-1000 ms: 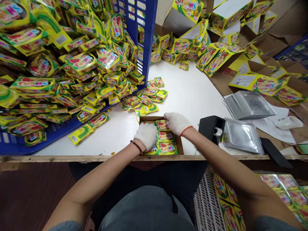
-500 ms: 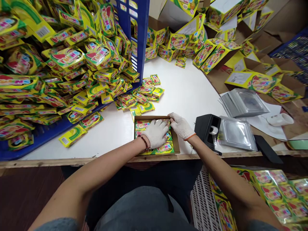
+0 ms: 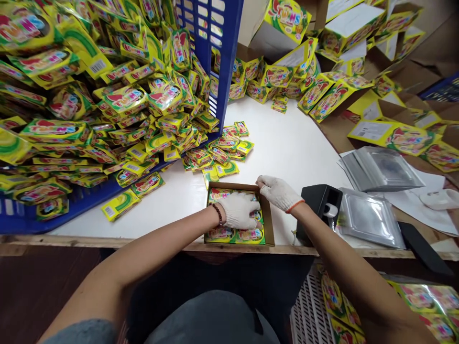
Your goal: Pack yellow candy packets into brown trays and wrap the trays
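A white counter point(image 3: 287, 138) with a wooden front edge spans the middle; a dark red floor point(image 3: 53, 286) shows at eight o'clock. The heaped blue basket point(image 3: 227, 62) at ten o'clock is cut off leftward, and overlapping cartons point(image 3: 332, 98) crowd one to two o'clock. Centrally sits the open box point(image 3: 268, 231). The right hand point(image 3: 281, 192) meets its one-o'clock corner, grip unclear; the left hand point(image 3: 239, 210), spread and unclenched, hides its middle packs point(image 3: 253, 236).

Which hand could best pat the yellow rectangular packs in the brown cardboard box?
Probably the white-gloved left hand; it lies over the packs. The white-gloved right hand is at the box's corner.
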The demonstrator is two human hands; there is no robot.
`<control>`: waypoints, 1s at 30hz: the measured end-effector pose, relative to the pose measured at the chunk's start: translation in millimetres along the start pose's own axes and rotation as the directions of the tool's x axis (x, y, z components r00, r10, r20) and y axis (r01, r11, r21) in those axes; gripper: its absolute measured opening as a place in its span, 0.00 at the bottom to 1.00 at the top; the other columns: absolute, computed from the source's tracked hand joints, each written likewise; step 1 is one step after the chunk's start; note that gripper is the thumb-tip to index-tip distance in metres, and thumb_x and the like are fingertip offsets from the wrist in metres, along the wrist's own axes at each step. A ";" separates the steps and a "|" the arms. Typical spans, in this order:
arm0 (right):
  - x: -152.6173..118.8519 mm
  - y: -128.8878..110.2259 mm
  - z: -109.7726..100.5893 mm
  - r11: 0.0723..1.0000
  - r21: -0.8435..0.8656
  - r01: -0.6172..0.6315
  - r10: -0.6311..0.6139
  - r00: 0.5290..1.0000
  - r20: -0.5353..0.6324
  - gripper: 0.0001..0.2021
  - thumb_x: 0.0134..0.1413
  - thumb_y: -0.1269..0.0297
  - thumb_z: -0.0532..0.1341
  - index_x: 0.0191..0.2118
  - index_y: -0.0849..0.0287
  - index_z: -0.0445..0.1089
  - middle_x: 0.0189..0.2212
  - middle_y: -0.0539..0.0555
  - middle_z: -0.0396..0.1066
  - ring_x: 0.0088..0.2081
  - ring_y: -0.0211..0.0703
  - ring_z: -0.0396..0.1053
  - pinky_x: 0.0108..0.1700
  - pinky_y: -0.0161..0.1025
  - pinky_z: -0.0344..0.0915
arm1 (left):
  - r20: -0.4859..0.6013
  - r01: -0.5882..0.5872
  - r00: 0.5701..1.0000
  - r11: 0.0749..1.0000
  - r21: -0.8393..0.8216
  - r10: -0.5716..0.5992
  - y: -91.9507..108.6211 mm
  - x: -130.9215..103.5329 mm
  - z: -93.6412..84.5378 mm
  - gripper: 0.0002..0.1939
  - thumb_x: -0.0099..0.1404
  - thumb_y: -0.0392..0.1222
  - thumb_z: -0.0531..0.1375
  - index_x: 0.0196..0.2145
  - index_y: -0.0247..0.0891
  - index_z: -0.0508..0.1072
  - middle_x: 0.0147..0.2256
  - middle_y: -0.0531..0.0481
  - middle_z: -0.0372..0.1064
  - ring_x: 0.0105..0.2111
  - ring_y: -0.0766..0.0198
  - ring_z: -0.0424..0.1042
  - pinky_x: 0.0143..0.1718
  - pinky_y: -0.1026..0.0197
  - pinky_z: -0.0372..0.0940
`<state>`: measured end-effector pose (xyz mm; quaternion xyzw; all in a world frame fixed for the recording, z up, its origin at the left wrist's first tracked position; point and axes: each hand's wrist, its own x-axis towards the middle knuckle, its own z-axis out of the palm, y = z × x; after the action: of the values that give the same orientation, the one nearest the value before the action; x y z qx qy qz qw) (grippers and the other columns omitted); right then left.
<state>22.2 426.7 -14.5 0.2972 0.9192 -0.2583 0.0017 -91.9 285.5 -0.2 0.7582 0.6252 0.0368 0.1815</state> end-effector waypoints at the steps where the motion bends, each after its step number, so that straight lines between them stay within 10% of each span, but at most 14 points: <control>1: 10.6 -5.7 -3.4 1.000 0.003 0.018 -0.018 1.000 -0.012 0.11 0.60 0.63 0.51 0.34 0.57 0.69 0.30 0.54 0.73 0.33 0.44 0.68 0.37 0.38 0.61 | -0.059 0.015 0.998 1.000 -0.017 -0.016 -7.6 -2.8 -8.7 0.17 0.67 0.52 0.55 0.45 0.40 0.74 0.48 0.44 0.72 0.46 0.54 0.71 0.47 0.54 0.64; 5: 66.5 -38.8 0.3 0.997 -0.030 0.075 -0.076 0.996 -0.043 0.11 0.61 0.63 0.52 0.41 0.59 0.71 0.39 0.55 0.76 0.39 0.42 0.70 0.40 0.35 0.62 | -0.404 0.349 0.857 0.937 0.000 -0.320 -60.7 -19.0 -38.6 0.11 0.66 0.35 0.53 0.43 0.38 0.73 0.45 0.42 0.71 0.46 0.55 0.70 0.47 0.56 0.64; 9: 121.4 -74.2 15.6 0.985 -0.169 0.028 -0.027 1.000 0.008 0.14 0.59 0.59 0.57 0.45 0.61 0.72 0.45 0.61 0.76 0.44 0.48 0.72 0.43 0.38 0.64 | -0.416 0.661 0.692 0.750 0.037 -0.590 -121.7 -29.8 -43.8 0.15 0.63 0.35 0.57 0.48 0.35 0.71 0.47 0.35 0.70 0.45 0.48 0.72 0.43 0.52 0.67; 19: 114.3 -77.8 26.2 0.946 -0.318 0.063 0.012 0.973 0.229 0.20 0.62 0.54 0.55 0.50 0.62 0.74 0.49 0.65 0.75 0.48 0.57 0.73 0.46 0.43 0.66 | -0.539 0.380 0.739 0.911 -0.162 -0.404 -152.6 -106.6 16.0 0.20 0.63 0.31 0.50 0.47 0.40 0.75 0.53 0.44 0.71 0.53 0.57 0.69 0.56 0.56 0.65; 24: 101.5 -69.4 21.7 0.770 -0.458 0.444 -0.342 0.894 0.291 0.25 0.61 0.73 0.52 0.63 0.54 0.63 0.63 0.63 0.61 0.60 0.55 0.62 0.55 0.47 0.61 | -0.497 0.557 0.618 0.786 -0.271 -0.609 -147.1 -134.7 43.1 0.18 0.65 0.36 0.50 0.47 0.40 0.75 0.53 0.44 0.70 0.55 0.55 0.67 0.59 0.52 0.62; 30: 110.8 -81.3 24.9 0.530 -0.608 0.591 -0.383 0.806 0.451 0.24 0.62 0.74 0.50 0.62 0.55 0.62 0.60 0.63 0.65 0.58 0.57 0.63 0.51 0.50 0.59 | -0.292 0.686 0.656 0.711 -0.156 -0.696 -109.2 -107.7 32.0 0.23 0.59 0.46 0.63 0.50 0.35 0.70 0.48 0.35 0.70 0.49 0.44 0.69 0.50 0.48 0.65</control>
<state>-117.3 419.2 -14.9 -0.0366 0.9802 0.0996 0.1674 -208.1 191.2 -46.7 0.4433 0.8864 0.1011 0.0867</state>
